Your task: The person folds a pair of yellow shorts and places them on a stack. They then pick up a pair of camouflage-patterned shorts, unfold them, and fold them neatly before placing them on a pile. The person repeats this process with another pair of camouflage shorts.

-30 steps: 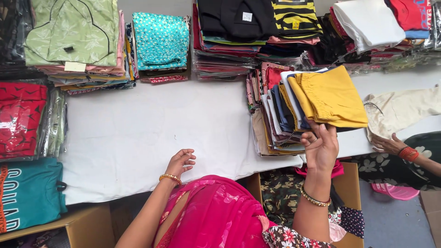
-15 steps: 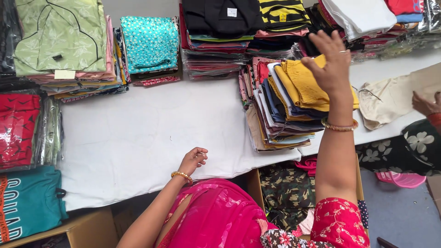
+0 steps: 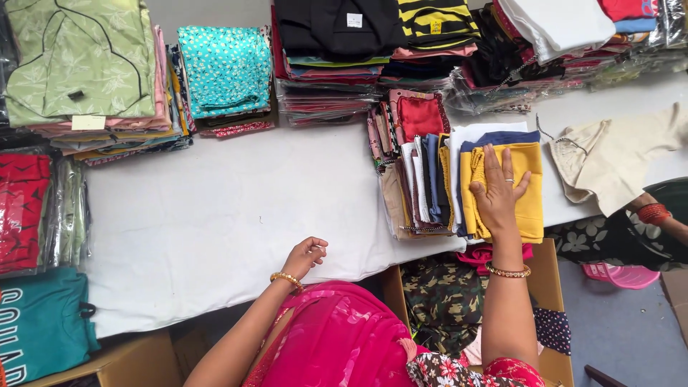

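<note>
- Folded mustard-yellow cloth garment (image 3: 527, 188): top of a fanned pile of folded clothes (image 3: 423, 183) at near-right edge of white-covered table (image 3: 236, 208); flat, smooth, squared edges, one side stepped over white + navy pieces beneath.
- Right hand (image 3: 496, 195): palm down, fingers spread, pressing flat on the yellow piece; no pinch. Ring on one finger, beaded bangle at wrist.
- Left hand (image 3: 306, 256): resting at table's near edge, fingers loosely curled, holding nothing; gold bangle at wrist.
- Pile under yellow: edges in navy, white, grey, beige, pink; red piece (image 3: 421, 116) at far end.
- Packaged stock: clear-plastic-wrapped red garments (image 3: 25, 208) far left; teal printed garment (image 3: 39, 326) below them, near corner; wrapped stacks (image 3: 322, 93) along far edge.
- Labels: small white square tag (image 3: 354, 20) on black folded top, far centre; small yellow tag (image 3: 434, 26) on black-yellow striped piece; pale rectangular card (image 3: 88, 122) at edge of green leaf-print stack, far left.
- Turquoise floral stack (image 3: 226, 68) between green stack and black one.
- Cream cloth (image 3: 609, 161) lying loose right of pile; another person's arm w/ red bangles (image 3: 653, 213) just beyond.
- Cardboard box (image 3: 459, 294) under table edge, camouflage fabric inside.
- Vs half a sec. ago: right hand was raised above pile, fingers in air; now down flat on yellow piece. Left hand approx same spot. Pile looks squarer.
</note>
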